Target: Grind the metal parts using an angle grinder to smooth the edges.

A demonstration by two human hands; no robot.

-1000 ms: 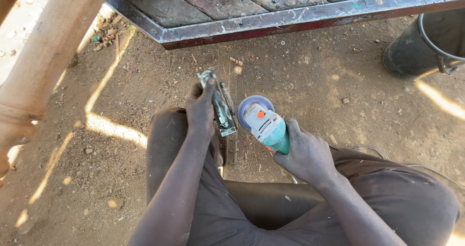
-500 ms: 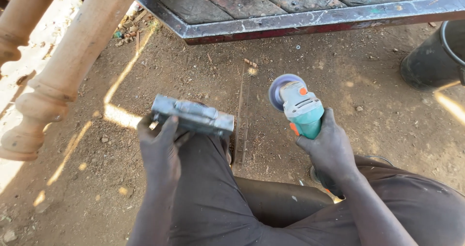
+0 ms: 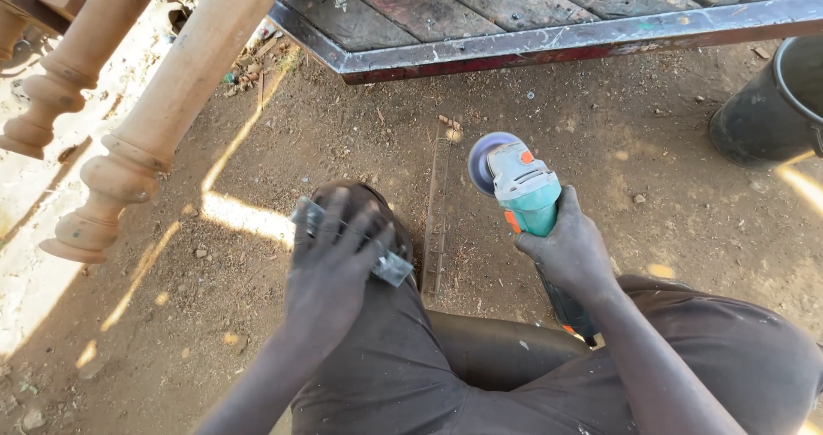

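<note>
The left hand (image 3: 330,268) pressed a flat grey metal piece (image 3: 386,266) onto the knee, its long axis running left-right, while the right hand (image 3: 570,251), wrapped around a teal angle grinder (image 3: 523,191), held the disc just to its right.

Turned wooden legs (image 3: 129,144) slant across the upper left over sunlit dirt ground (image 3: 257,349). A metal-edged plank platform (image 3: 549,24) spans the top, a dark bucket (image 3: 771,109) sits far right, and thin metal rods (image 3: 437,204) lie on the dirt
</note>
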